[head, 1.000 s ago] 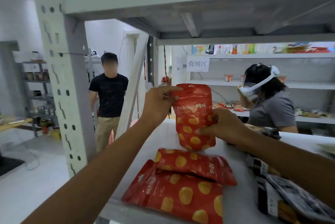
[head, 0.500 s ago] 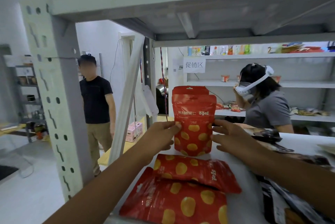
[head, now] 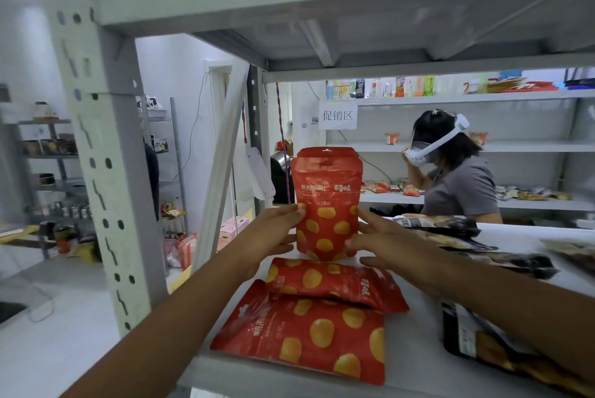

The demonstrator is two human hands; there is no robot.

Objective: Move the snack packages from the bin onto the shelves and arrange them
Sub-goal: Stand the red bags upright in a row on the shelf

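A: Where's the pack?

B: The upright pouch (head: 326,204) stands on the white shelf board (head: 418,349), towards the back and left of centre. It's glossy red film with round yellow spots, a flat sealed top with a hang hole, and a slightly bulged body. A second red top edge shows right behind it.

A: Hands?

B: One on each side. The left hand (head: 273,233) has its fingers straight and close together, tips against the pouch's left edge, thumb on top. The right hand (head: 383,240) has its fingers spread, tips on the lower right edge. Neither hand is curled around it.

A: Other stock on that board?

B: Two more pouches of the same print lie flat in front. The middle pouch (head: 335,285) lies crosswise just below the upright one, puffy and creased. The front pouch (head: 306,333) sits at the board's near edge, partly under the middle one. Dark packets (head: 476,343) with a crinkly, shiny wrap lie along the right side.

A: Frame?

B: Grey painted steel. The post (head: 106,172) on the left is punched with round holes and slots. Behind, a person in a headset (head: 457,178) is at more white shelves, and a paper sign (head: 337,115) hangs there.
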